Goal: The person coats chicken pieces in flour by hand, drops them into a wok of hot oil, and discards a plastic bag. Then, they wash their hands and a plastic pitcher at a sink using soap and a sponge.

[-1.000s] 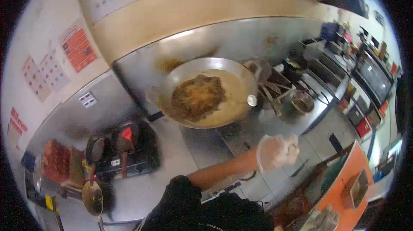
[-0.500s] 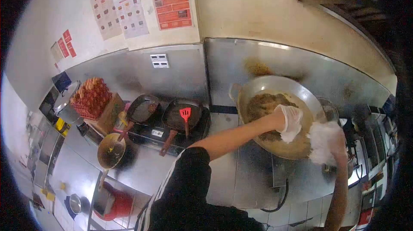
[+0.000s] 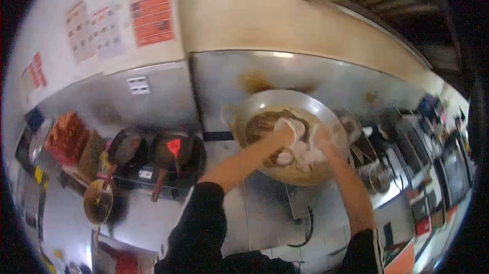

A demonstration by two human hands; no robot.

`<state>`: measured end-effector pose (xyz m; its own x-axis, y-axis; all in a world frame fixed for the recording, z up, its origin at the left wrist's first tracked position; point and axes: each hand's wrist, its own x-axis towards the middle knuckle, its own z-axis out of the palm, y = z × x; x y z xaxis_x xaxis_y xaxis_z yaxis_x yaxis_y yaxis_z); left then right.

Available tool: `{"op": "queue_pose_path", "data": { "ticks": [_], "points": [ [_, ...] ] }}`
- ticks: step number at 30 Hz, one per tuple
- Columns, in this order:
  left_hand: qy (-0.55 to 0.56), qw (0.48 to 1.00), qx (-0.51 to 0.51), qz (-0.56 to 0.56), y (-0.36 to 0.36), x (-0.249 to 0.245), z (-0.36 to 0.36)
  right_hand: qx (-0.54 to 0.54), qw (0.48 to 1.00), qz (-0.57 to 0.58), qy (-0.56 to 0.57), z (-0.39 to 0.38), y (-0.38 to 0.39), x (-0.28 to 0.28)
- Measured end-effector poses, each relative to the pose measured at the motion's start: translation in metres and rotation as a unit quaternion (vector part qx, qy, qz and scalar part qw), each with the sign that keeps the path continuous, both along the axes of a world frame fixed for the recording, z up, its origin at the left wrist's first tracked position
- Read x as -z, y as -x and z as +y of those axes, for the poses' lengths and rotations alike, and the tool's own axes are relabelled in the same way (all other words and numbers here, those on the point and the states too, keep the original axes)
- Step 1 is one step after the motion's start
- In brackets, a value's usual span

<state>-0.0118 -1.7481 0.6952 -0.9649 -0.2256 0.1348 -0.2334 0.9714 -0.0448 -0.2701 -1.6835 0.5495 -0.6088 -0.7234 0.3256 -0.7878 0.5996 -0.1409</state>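
Observation:
A large metal wok [image 3: 326, 113] stands on the stove, with brown oily residue in its bowl. My left hand [image 3: 289, 130] reaches into it, its fingers under a thin white covering that looks like a glove. Close beside it, my right hand [image 3: 322, 139] also points down inside the wok, against crumpled white material [image 3: 306, 159]. The white material lies below and between the hands, touching the wok's inner surface. Blur hides its exact kind and the fingertips of both hands.
To the left, a black pan [image 3: 165, 158] with a red slotted turner [image 3: 174, 146] and another dark pan [image 3: 127, 146] sit on a burner. A smaller pan [image 3: 98, 202] and a red rack of eggs [image 3: 68, 136] are farther left. A hose [image 3: 309, 228] hangs below the wok.
My right hand has moved left from beyond the wok's rim into the bowl, bringing the white material with it. My left hand is lower in the wok. The view has turned right.

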Motion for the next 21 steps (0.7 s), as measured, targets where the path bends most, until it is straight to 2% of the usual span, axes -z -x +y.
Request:
{"op": "queue_pose_path", "data": {
  "ticks": [1,3,5,6,7,9,10,11,12,13,14,15,16,17,18,19,20,21],
  "points": [
    [0.033,0.997,0.016,0.066,0.027,0.016,-0.014,-0.011,0.999,0.033,0.03,0.014,-0.001,-0.024],
    [0.069,0.982,0.095,0.147,0.06,0.002,-0.029,-0.072,0.988,0.131,-0.026,0.067,-0.031,-0.129],
    [0.061,0.983,0.052,0.166,0.042,-0.093,0.027,-0.137,0.985,0.103,0.01,0.117,-0.028,-0.207],
    [0.062,0.974,0.053,0.213,0.045,-0.121,0.051,-0.145,0.98,0.017,0.133,0.146,-0.016,-0.223],
    [0.064,0.961,0.054,0.262,0.049,-0.143,0.075,-0.19,0.976,0.011,0.109,0.18,-0.012,-0.246],
    [0.1,0.918,0.119,0.364,0.041,-0.186,0.138,-0.21,0.974,0.006,0.081,0.257,-0.028,-0.281],
    [0.021,0.89,0.179,0.418,0.035,-0.2,0.171,-0.178,0.976,0.084,0.095,0.292,-0.053,-0.296],
    [-0.07,0.844,0.251,0.468,0.028,-0.21,0.214,-0.163,0.977,0.083,0.113,0.338,-0.066,-0.303],
    [-0.109,0.842,0.267,0.456,0.013,-0.219,0.263,-0.156,0.97,-0.01,0.186,0.388,-0.081,-0.299],
    [-0.144,0.836,0.292,0.441,0.0,-0.221,0.312,-0.15,0.926,-0.15,0.312,0.441,-0.101,-0.291],
    [-0.212,0.815,0.337,0.42,-0.003,-0.217,0.357,-0.138,0.871,-0.223,0.416,0.49,-0.13,-0.281],
    [-0.271,0.796,0.377,0.388,-0.008,-0.211,0.402,-0.089,0.889,-0.134,0.428,0.536,-0.152,-0.271],
    [-0.398,0.773,0.394,0.296,-0.017,-0.204,0.449,0.023,0.935,0.048,0.35,0.584,-0.177,-0.256],
    [-0.399,0.759,0.436,0.273,-0.016,-0.186,0.495,0.139,0.935,0.192,0.264,0.627,-0.204,-0.239],
    [-0.45,0.689,0.509,0.253,-0.017,-0.166,0.54,0.2,0.925,0.176,0.27,0.667,-0.231,-0.222],
    [-0.502,0.654,0.545,0.153,-0.012,-0.141,0.588,0.178,0.881,-0.004,0.438,0.712,-0.261,-0.203],
    [-0.545,0.615,0.569,0.036,-0.017,-0.113,0.632,0.173,0.826,-0.097,0.527,0.748,-0.305,-0.18],
    [-0.537,0.6,0.592,-0.033,-0.026,-0.091,0.673,0.168,0.748,-0.174,0.619,0.785,-0.349,-0.156]
  ]
}}
